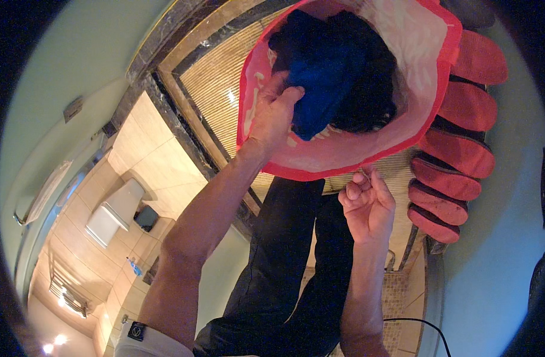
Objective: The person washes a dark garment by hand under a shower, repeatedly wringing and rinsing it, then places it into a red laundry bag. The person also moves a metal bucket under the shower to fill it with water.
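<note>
A soft laundry basket (335,165) with a red rim and pale pink lining stands open before me. Dark clothes (370,76) fill its middle, and a blue garment (323,85) lies on top of them. My left hand (274,105) reaches over the near left rim, its thumb and fingers closed at the blue garment's left edge. Just outside the near rim is my right hand (368,205), palm up with its fingers curled. Its fingertips meet the underside of the rim; whether they grip it or something thin there is unclear.
Several red, rounded, slipper-like pieces (460,156) line the right wall in a row. Beneath the basket lies a ribbed mat (214,67) bordered by dark stone. At left, a doorway opens on a tiled bathroom with a white toilet (116,212). A black cable (426,323) curves near my right forearm.
</note>
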The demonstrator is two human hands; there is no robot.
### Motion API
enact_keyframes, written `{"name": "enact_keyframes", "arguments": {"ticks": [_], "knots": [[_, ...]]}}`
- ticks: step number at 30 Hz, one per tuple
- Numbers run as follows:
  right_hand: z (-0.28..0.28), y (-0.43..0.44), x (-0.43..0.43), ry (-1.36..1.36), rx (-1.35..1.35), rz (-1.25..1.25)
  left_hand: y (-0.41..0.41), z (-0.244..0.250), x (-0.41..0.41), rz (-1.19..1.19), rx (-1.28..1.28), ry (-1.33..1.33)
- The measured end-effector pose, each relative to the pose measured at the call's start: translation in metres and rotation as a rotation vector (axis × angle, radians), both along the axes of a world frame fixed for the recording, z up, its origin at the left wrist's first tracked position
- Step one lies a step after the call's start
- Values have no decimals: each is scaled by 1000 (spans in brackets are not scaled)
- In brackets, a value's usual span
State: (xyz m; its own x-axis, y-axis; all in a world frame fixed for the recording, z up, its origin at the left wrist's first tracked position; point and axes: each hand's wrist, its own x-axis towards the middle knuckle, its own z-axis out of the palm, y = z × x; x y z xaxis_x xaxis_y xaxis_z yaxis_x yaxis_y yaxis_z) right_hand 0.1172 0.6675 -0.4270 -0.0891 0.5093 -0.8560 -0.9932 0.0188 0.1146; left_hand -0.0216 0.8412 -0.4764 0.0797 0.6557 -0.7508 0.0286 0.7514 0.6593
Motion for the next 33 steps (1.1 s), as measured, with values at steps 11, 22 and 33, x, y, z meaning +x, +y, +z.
{"name": "enact_keyframes", "arguments": {"ticks": [11, 22, 33], "knots": [[1, 3, 2, 31, 43, -6, -27, 20, 9, -1196, 448, 387], [3, -1, 7, 11, 51, -28, -37, -10, 30, -1109, 940, 451], [4, -2, 8, 6, 59, -52, -27, -32, 58, -960, 731, 686]]}}
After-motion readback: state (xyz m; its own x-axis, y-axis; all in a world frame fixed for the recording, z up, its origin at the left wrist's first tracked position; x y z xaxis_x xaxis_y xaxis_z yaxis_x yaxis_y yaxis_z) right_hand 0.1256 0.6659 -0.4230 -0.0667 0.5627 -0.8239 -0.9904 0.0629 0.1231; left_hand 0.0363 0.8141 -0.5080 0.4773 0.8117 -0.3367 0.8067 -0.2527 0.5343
